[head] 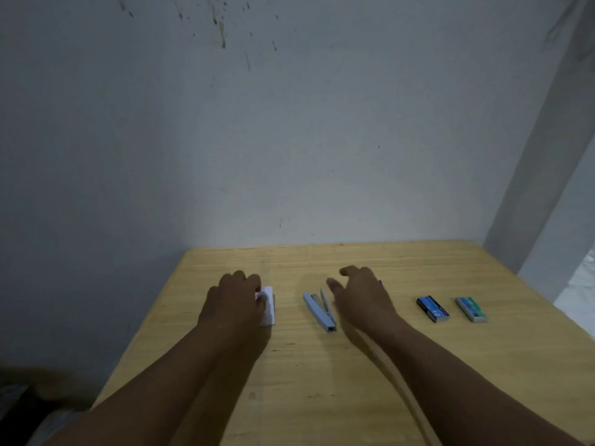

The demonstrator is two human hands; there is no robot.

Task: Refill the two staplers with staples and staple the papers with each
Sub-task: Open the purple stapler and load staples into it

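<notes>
Stapler just left of right grip

We see l. hand on the papers at table left; stapler lies just right of it, r. hand beside; two staple boxes further right

Dim bluish light filling scene; soft shadows trailing right of forearms on table (wide-angle bending edges); overall softness blurring detail.
</notes>
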